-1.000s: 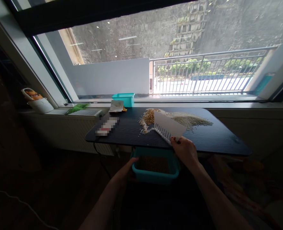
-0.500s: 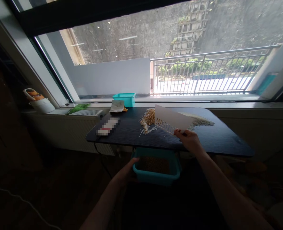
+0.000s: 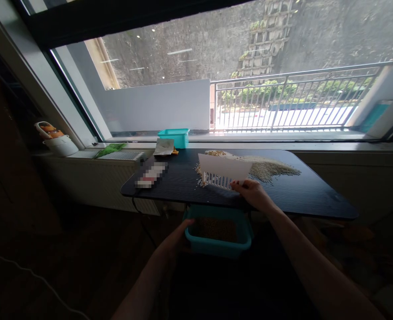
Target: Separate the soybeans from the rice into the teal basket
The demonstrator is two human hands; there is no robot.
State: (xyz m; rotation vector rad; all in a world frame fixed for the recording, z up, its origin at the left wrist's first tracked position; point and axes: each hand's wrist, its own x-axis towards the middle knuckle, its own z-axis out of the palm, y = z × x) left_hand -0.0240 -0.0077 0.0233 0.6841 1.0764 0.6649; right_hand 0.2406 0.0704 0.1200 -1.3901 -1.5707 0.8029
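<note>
My right hand (image 3: pixel 252 193) pinches the right end of a white slotted scraper (image 3: pixel 223 171) that stands on edge on the black table (image 3: pixel 309 195). The scraper hides most of a small pile of tan beans (image 3: pixel 216 153). A wider heap of pale grains (image 3: pixel 269 168) lies to its right. My left hand (image 3: pixel 179 234) grips the left rim of a teal tub (image 3: pixel 218 234), held just under the table's front edge. The tub holds brownish beans.
A blurred flat object (image 3: pixel 149 175) lies at the table's left end. Behind it sit a paper packet (image 3: pixel 164 146) and a second teal tub (image 3: pixel 174 137) on the window sill. A white pot (image 3: pixel 60 145) stands on the radiator shelf at left.
My right hand has swung the scraper from facing left-down to standing across the bean pile, and it shifted left and slightly back. The left hand and teal tub have stayed in place.
</note>
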